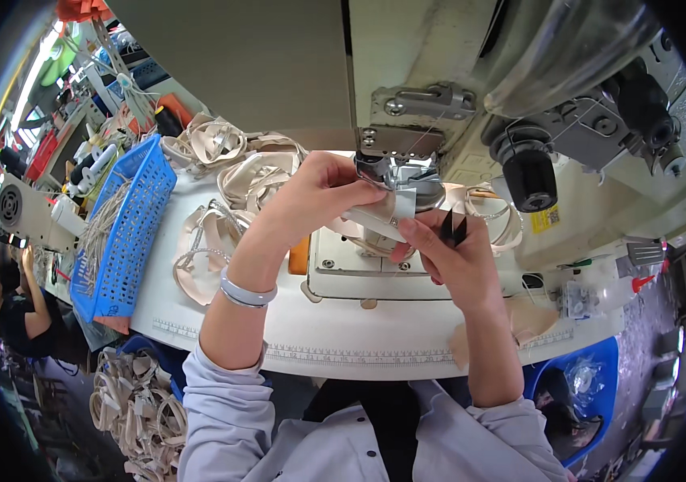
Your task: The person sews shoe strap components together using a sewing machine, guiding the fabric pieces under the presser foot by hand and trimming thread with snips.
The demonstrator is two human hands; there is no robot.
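Beneath the metal presser area of a large pale-grey sewing machine (411,48), both hands meet at a flat beige fabric piece with a white edge (376,218). The grip of the left hand (328,191) is closed, its thumb pressed on the fabric's upper side close to the presser; the fingers underneath are partly hidden. The grip of the right hand (462,251) is pinched too, thumb and forefinger on the near right corner of the piece, while a black pointed tool (454,230) sticks up from among its fingers. A pale, glossy bangle (248,291) circles the left wrist.

Just left of the machine's bed lies a small orange block (299,257). Around the hands, the white counter (375,347) has a ruler scale along its near edge. Looped beige fabric straps (198,277) lie to the left, and a thin beige fabric scrap (537,319) lies partly behind the right forearm. Farther left stands a blue perforated plastic basket (127,233) with pale strands inside. Below the counter's left end is a heap of beige straps (138,414); at the right, a blue plastic tub (605,377) contains crumpled clear plastic. Another person (33,317) sits at far left.
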